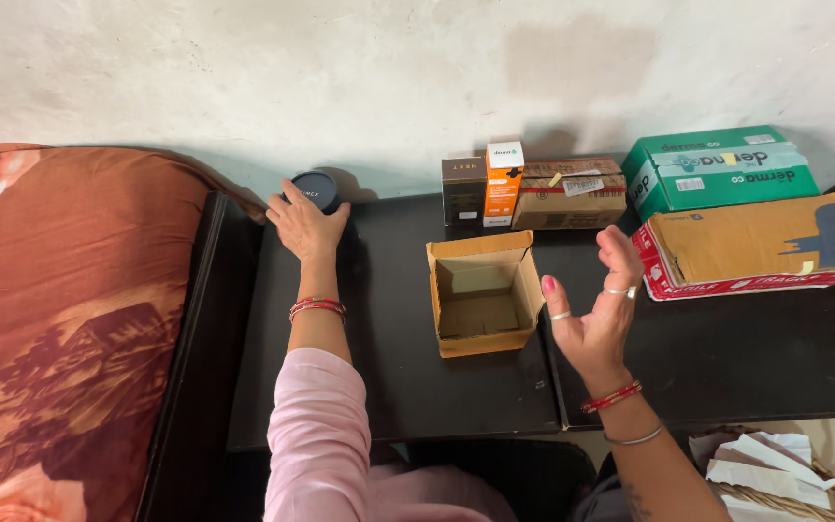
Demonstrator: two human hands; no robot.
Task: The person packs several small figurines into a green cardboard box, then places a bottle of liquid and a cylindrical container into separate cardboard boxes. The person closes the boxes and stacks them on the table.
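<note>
My left hand [305,228] reaches to the back left of the black table [388,377] and grips a round black jar [316,189] standing by the wall. An open, empty small cardboard box [483,294] sits in the middle of the table. Just right of it my right hand [599,314] hovers above the table, palm turned inward, fingers apart, holding nothing.
Against the wall stand a dark small box [463,190], an orange-and-white carton [503,182] and a taped brown carton [570,193]. A green box [717,166] and a brown parcel [756,246] lie at right. An orange cushion [60,319] lies left; a basket of papers [775,474] sits lower right.
</note>
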